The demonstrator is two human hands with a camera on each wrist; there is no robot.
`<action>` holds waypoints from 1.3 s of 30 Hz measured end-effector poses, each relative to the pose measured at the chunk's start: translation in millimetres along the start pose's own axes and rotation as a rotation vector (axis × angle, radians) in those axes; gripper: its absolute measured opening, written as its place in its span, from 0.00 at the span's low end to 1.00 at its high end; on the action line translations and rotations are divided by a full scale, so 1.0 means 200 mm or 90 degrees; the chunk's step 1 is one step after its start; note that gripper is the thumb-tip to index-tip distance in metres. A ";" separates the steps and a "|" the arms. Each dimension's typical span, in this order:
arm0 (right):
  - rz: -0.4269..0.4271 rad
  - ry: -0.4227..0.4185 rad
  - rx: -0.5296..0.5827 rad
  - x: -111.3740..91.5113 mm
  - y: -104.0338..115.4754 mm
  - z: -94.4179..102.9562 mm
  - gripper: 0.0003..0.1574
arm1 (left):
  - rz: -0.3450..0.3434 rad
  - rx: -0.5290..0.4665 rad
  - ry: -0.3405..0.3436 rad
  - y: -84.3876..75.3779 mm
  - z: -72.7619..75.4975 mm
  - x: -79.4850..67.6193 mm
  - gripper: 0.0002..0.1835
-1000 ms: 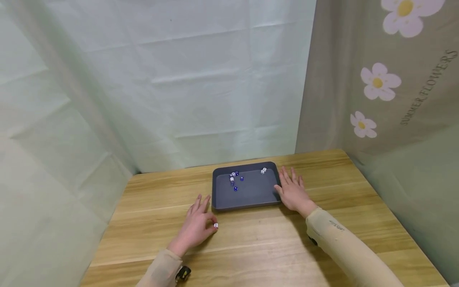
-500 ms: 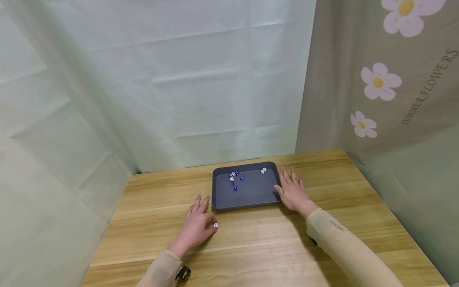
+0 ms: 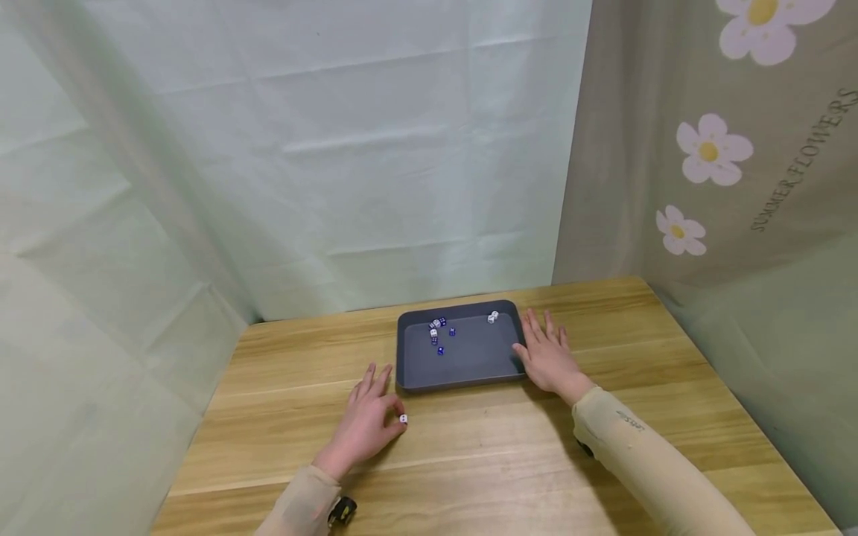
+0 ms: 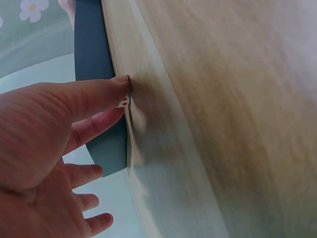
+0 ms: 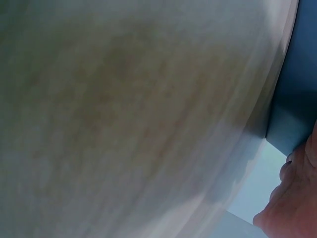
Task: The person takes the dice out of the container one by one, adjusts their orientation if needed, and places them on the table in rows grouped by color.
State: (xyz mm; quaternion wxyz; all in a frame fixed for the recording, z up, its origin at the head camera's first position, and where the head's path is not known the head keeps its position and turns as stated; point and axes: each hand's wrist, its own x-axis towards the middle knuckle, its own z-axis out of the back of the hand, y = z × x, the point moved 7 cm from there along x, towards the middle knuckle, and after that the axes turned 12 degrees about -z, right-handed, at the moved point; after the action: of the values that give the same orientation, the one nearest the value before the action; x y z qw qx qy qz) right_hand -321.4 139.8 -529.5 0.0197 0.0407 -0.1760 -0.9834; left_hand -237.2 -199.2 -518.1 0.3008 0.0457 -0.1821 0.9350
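Note:
Between the thumb and index finger of my left hand [image 3: 364, 424] is a white die [image 3: 404, 419], pinched at the table surface just in front of the tray's near left corner. The other left fingers are spread. In the left wrist view, thumb and finger cover most of the die [image 4: 124, 102], and a few red pips show. My right hand [image 3: 550, 362] lies against the right side of the dark grey tray [image 3: 479, 361], fingers extended, thumb over its rim. White dice [image 3: 492, 317] sit at the tray's back right. Several blue and white dice [image 3: 433, 333] are scattered in its left half.
The wooden table [image 3: 482, 461] reaches a pale cloth wall [image 3: 402, 149] behind the tray. A flower-printed curtain [image 3: 623, 149] hangs on the right. A black device [image 3: 343, 511] is at the left wrist.

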 end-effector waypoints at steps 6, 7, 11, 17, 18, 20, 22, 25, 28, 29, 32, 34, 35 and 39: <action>-0.003 0.008 0.003 -0.01 -0.01 0.00 0.44 | 0.005 -0.007 -0.003 -0.01 0.01 -0.01 0.12; -0.001 0.007 0.006 -0.01 -0.01 0.00 0.43 | 0.005 -0.007 -0.004 -0.01 0.01 -0.01 0.12; 0.000 0.005 -0.001 0.00 -0.02 0.00 0.44 | 0.005 -0.006 -0.007 -0.01 0.01 0.00 0.13; 0.003 0.010 -0.009 0.00 -0.02 0.00 0.44 | 0.011 -0.005 -0.009 0.00 0.00 0.01 0.14; 0.004 0.010 -0.010 0.00 -0.02 0.00 0.44 | 0.009 -0.006 -0.012 0.00 0.00 0.01 0.15; 0.000 0.009 -0.012 0.00 -0.02 0.00 0.44 | 0.003 -0.005 -0.017 0.00 0.01 0.01 0.15; -0.001 0.007 -0.013 0.00 -0.02 0.01 0.44 | 0.000 -0.005 -0.018 0.00 0.01 0.01 0.16; -0.001 0.005 -0.012 -0.01 -0.02 0.01 0.44 | -0.003 -0.010 -0.020 -0.01 0.01 0.00 0.17; 0.001 0.004 -0.013 -0.01 -0.02 0.00 0.44 | 0.004 -0.021 -0.017 -0.01 0.02 0.00 0.17; 0.002 0.004 -0.010 -0.01 -0.02 0.00 0.43 | 0.006 -0.025 -0.017 -0.02 0.03 0.00 0.17; 0.000 0.001 -0.009 -0.01 -0.03 0.00 0.43 | 0.009 -0.033 -0.020 -0.03 0.05 0.00 0.17; 0.000 -0.001 -0.005 -0.01 -0.03 0.00 0.43 | 0.008 -0.037 -0.024 -0.04 0.06 0.01 0.17; 0.000 -0.001 -0.004 -0.01 -0.03 0.00 0.43 | 0.007 -0.037 -0.026 -0.05 0.07 0.01 0.17; -0.003 -0.001 -0.006 -0.01 -0.03 0.00 0.43 | 0.001 -0.041 -0.037 -0.07 0.09 0.03 0.17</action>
State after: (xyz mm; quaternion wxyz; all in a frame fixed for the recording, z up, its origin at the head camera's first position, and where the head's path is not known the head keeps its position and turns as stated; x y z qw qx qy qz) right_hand -319.4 146.4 -531.2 0.0175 0.0406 -0.1714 -0.9842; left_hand -235.4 -191.8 -495.2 0.2960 0.0630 -0.2207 0.9272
